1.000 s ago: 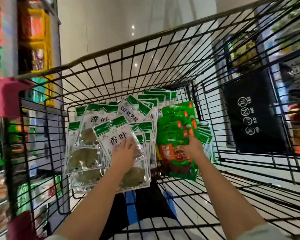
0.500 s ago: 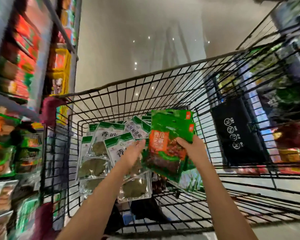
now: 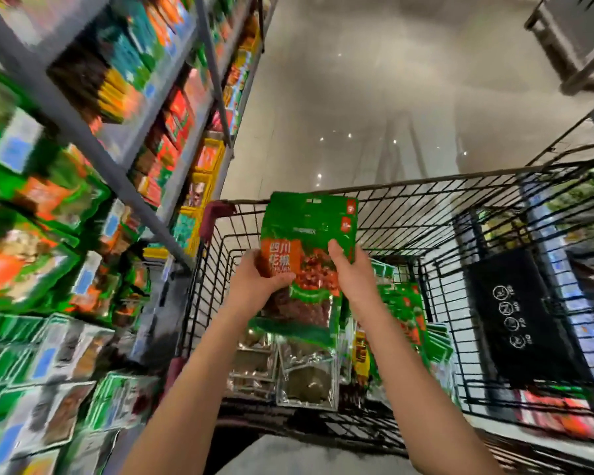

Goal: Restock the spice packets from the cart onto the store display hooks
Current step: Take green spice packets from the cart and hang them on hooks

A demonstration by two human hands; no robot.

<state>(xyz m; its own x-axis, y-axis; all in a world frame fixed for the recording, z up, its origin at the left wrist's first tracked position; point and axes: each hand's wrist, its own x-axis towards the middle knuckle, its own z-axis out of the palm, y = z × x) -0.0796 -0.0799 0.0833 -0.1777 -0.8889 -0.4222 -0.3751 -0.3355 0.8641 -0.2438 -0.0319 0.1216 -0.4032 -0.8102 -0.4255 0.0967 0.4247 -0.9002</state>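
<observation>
While I hold a stack of green packets upright above the cart, both hands are clamped on it: left hand wraps the lower left edge with the thumb across the orange label, right hand pins the right edge with fingers up the face. Two hands, I judge, because several packets sit together and would fan out or slip from one; upright keeps the top edge uppermost for hanging, though any hang hole there is too small to make out.

Item, remaining stock: more green packets in the cart at 4 o'clock from my hands; clear bags of dried leaves at 6 o'clock, beneath the held stack.

Item, display: shelving at 9 to 11 o'clock, crowded with green, orange and white packets, blurred; I cannot pick out the hooks or a free one.

Item, black bag hanging on the cart's wall at 3 o'clock, well apart.

Item, obstructions: the cart's left wall and pink corner cap stand between the stack and the shelving, so the stack must likely clear the rim. Packed display faces may crowd the hanging spot.
</observation>
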